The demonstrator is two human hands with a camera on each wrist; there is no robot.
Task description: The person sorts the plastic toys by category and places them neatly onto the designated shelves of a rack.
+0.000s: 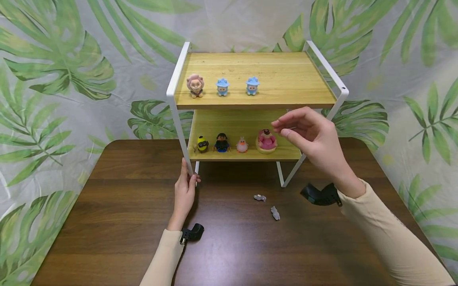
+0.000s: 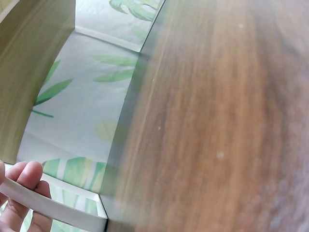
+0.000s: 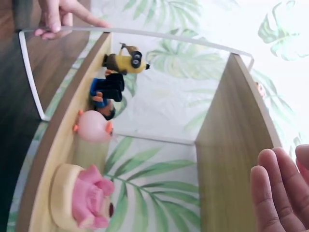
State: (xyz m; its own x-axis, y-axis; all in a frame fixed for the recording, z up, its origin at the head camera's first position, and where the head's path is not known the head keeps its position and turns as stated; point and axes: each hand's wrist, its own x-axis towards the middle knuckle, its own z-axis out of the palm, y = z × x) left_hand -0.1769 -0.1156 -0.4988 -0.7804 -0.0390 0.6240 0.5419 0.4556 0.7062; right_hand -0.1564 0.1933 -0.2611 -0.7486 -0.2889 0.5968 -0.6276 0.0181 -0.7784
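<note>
My left hand [image 1: 185,190] grips the front left white leg of a two-tier shelf [image 1: 250,104]; in the left wrist view its fingers [image 2: 31,175] wrap round the white bar [image 2: 53,205]. My right hand [image 1: 311,139] hovers before the shelf's right half, fingers loosely bent and nothing seen between them. Just left of it, on the lower tier, sits a pink bear figure [image 1: 266,141] in a cream base. Along the same tier stand a white-pink duck figure [image 1: 242,145], a dark-clothed figure [image 1: 222,143] and a yellow minion figure [image 1: 202,144].
On the upper tier stand a pink-maned figure [image 1: 195,85] and two blue-hatted figures [image 1: 222,87]. Two small grey pieces [image 1: 275,213] lie on the brown table [image 1: 229,246] before the shelf. Behind hangs a leaf-patterned cloth [image 1: 143,47].
</note>
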